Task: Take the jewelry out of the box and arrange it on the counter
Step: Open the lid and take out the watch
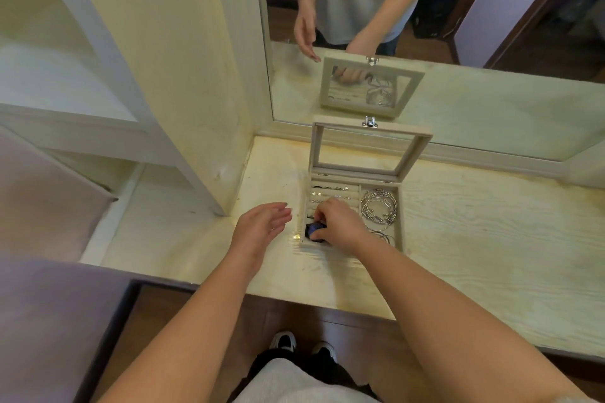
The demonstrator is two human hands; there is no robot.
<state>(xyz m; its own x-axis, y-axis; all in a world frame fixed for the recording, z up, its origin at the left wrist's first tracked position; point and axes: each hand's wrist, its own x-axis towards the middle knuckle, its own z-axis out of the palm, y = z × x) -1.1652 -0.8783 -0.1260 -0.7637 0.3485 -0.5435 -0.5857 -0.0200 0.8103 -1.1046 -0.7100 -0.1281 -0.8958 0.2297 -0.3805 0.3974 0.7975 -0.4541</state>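
Left hand (262, 226) hovers over the bench (491, 239) just left of the jewelry box (400, 226), fingers loose and spread, palm turned toward the box, holding nothing and apparently not touching it. Right hand (337, 222) is inside the front-left corner of the box, thumb and fingers curled down onto a dark blue piece (315, 232); can't tell what kind of piece it is, as the fingers cover most of it. My read: the first item is being pulled and nothing is laid out on the bench yet. To do it well, lift straight up out of the slot rather than dragging sideways, since the padding likely grips it. Rest the left hand on the near-left wall so the light box doesn't tip or slide. Set the piece on bare bench left of the box, leaving room for a row. Further in, small rings (330, 188) sit in the padded rows just behind the right hand's knuckles, so keep the wrist low and avoid knocking them loose. Silver bangles (376, 219) are stacked in the right compartment, looped together; they will probably tangle, so take them one at a time. The glass-windowed lid (316, 147) stands open behind, close to the mirror (507, 26). Don't bump it shut.
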